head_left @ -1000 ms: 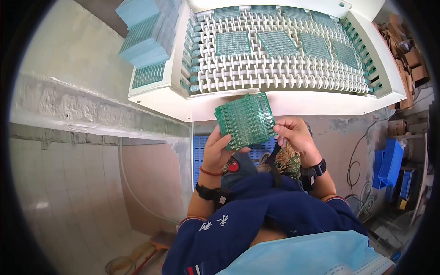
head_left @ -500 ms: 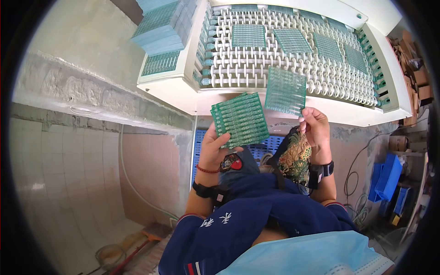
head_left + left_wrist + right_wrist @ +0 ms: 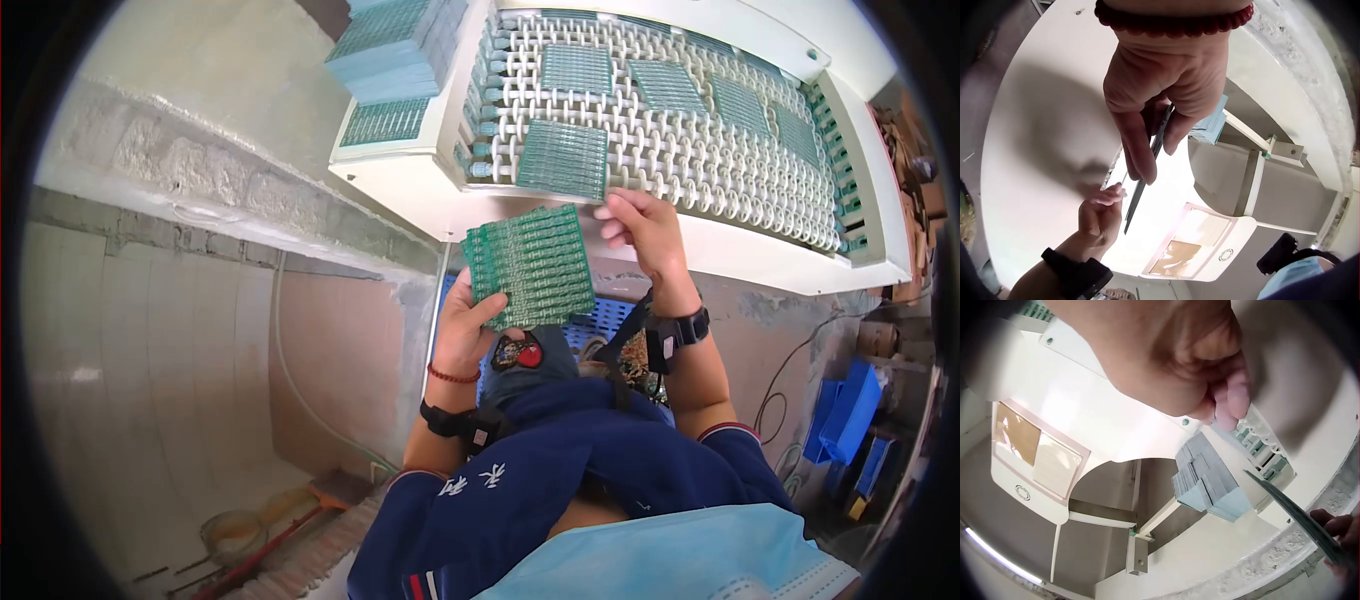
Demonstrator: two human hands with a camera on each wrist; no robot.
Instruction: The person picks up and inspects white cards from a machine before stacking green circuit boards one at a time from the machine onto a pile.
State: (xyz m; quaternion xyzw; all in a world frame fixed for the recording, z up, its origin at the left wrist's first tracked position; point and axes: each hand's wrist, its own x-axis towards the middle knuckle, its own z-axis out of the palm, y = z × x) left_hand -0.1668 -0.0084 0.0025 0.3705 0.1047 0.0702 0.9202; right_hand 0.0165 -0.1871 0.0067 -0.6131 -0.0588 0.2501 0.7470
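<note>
A fanned stack of green circuit boards (image 3: 530, 265) is gripped at its lower left by the left hand (image 3: 470, 325), thumb on top. In the left wrist view that stack (image 3: 1147, 165) shows edge-on between the fingers and thumb of the left hand (image 3: 1166, 94). One board (image 3: 563, 158) lies on the front rollers of a white conveyor (image 3: 680, 130). Beside its lower right corner is the right hand (image 3: 645, 230), fingers loosely bent. The right wrist view shows nothing between the fingers of the right hand (image 3: 1179, 362); contact with the board cannot be told.
Several boards (image 3: 577, 70) lie farther back on the rollers. A tall stack (image 3: 395, 50) with light blue sides stands on the conveyor's left end, behind a flat board (image 3: 385, 121). Blue bins (image 3: 845, 410) are at the right, by a concrete wall.
The right hand took one board off the held stack and carried it up; that board now lies on the front rollers, out of the fingers' grip. The left hand still holds the stack.
</note>
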